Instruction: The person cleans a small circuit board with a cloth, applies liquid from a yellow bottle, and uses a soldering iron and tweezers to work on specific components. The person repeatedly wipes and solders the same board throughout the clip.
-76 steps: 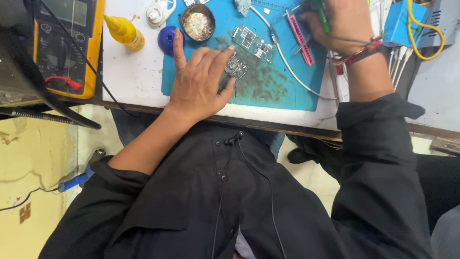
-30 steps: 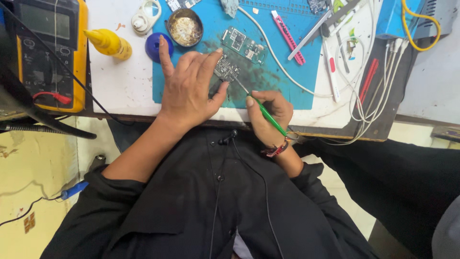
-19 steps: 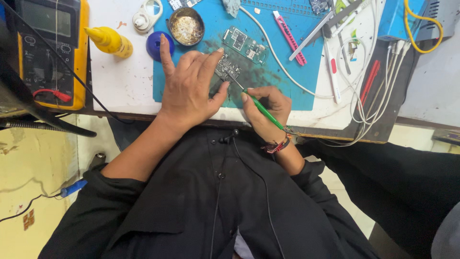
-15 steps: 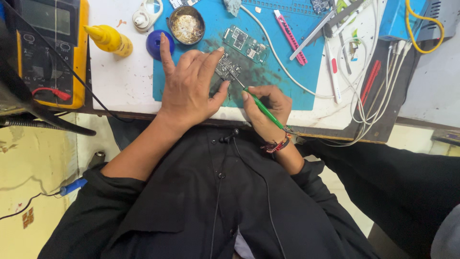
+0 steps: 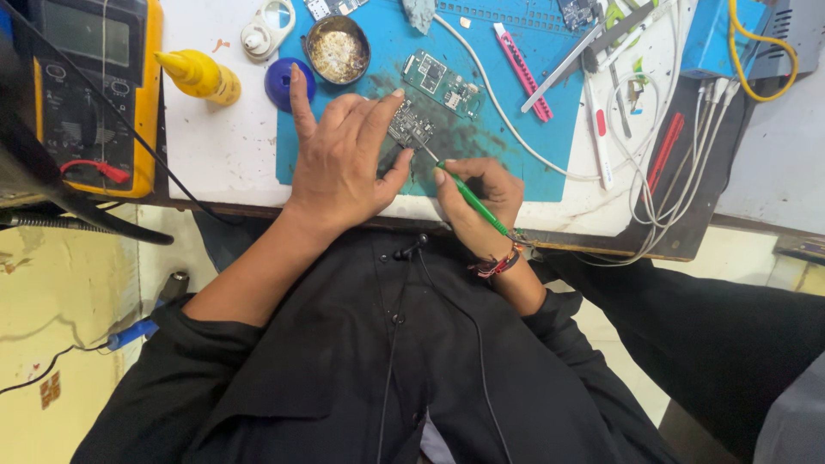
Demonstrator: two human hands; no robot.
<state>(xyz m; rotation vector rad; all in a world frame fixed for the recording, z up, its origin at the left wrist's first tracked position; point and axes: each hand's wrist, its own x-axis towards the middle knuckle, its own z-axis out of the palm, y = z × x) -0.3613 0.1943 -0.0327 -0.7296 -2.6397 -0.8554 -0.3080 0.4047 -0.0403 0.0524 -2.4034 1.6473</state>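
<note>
The left hand (image 5: pixel 344 159) lies spread and flat on the blue mat (image 5: pixel 533 163), fingertips pinning a small dark board (image 5: pixel 410 127) in place. The right hand (image 5: pixel 477 202) is closed around a green-handled tool (image 5: pixel 468 196), held like a pen, its thin metal tip touching the board's near edge just beside the left thumb. A second, green board (image 5: pixel 445 83) lies just above, near a tin of brass wool (image 5: pixel 337 50) and a blue cap (image 5: pixel 284 82). A yellow bottle (image 5: pixel 198 76) and a yellow meter (image 5: pixel 90 94) sit off to the left; white cables (image 5: pixel 679 163) and a pink tool (image 5: pixel 522 70) lie to the right.

The risk I see: the tip works very close to the thumb, so a slip could jab skin or scrape tiny parts off the board. If the flat fingers ease up, the board could skate across the mat. The right wrist hangs off the table edge with little support, which may make the tip wobble
</note>
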